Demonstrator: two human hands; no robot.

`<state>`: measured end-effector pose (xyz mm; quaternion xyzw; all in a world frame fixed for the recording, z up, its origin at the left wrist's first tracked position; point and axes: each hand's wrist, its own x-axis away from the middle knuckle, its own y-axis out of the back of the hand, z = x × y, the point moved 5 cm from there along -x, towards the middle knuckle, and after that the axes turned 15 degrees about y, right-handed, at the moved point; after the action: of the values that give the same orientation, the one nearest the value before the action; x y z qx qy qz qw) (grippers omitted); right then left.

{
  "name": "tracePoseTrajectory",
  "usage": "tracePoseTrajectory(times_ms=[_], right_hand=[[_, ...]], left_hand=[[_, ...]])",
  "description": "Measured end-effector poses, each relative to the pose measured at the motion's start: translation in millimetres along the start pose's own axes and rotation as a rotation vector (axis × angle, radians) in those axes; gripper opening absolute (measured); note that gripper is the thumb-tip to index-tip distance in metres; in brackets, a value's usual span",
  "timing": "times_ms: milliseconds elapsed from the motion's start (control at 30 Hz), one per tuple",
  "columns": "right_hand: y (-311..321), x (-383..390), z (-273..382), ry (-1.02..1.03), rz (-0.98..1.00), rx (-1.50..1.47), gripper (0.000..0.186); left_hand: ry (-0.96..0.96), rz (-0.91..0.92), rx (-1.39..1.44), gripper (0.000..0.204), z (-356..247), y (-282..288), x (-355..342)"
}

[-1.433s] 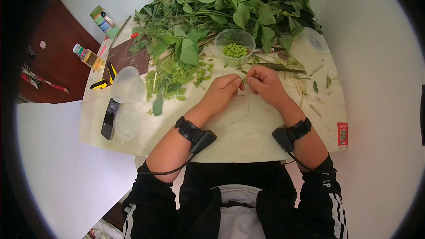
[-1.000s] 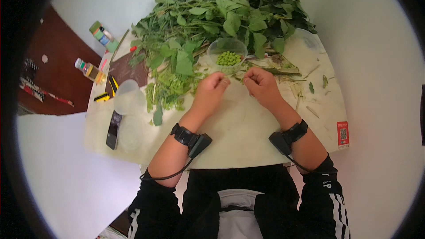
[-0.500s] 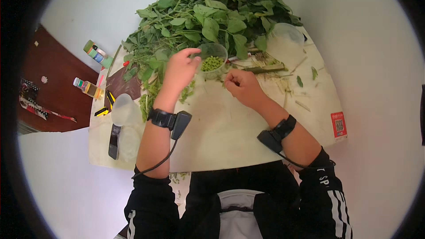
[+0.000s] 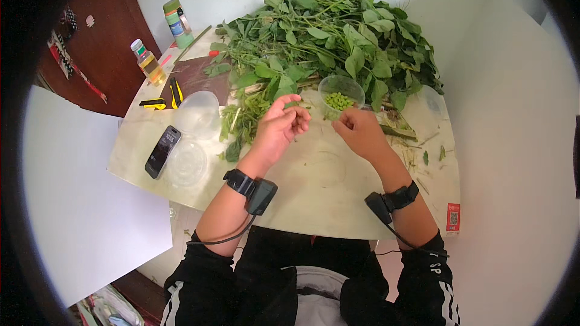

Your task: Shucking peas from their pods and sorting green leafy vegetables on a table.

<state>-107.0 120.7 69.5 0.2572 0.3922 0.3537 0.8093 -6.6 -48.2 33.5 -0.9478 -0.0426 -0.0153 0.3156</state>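
Both bare forearms angle inward from the lower edge, elbows set wide, so the hands come near each other without touching. The bare left hand is turned partly palm-up, its fingers loosely bent, the topmost reaching out straighter than the rest, which curl in. The bare right hand shows its back, wrist nearly in line with the forearm, fingers folded under toward the left hand; their tips are hard to make out.

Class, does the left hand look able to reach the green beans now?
Probably yes: the left hand is close by, and the green beans lie uncovered in the open-topped clear bowl.
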Motion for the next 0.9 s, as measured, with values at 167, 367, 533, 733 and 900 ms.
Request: tracePoseTrajectory(times_ms=[167,367,533,733,900], right_hand=[[9,-73,45,0.076,-0.202,-0.050,0.014],[-6,-88,79,0.340,-0.022,-0.024,0.025],[-2,-31,41,0.118,0.133,-0.075,0.014],[-19,23,-18,-0.012,0.044,-0.281,0.015],[-27,33,-21,0.062,0.069,-0.253,0.020]], left_hand=[[0.049,0.136,0.011,0.049,6,-11,1],[-0.019,0.027,-0.129,0.057,10,-13,-3],[-0.020,0.008,-0.362,0.055,20,-10,-8],[0.191,0.026,-0.502,0.054,46,-27,-4],[0.295,0.104,-0.395,0.052,61,-17,-6]])
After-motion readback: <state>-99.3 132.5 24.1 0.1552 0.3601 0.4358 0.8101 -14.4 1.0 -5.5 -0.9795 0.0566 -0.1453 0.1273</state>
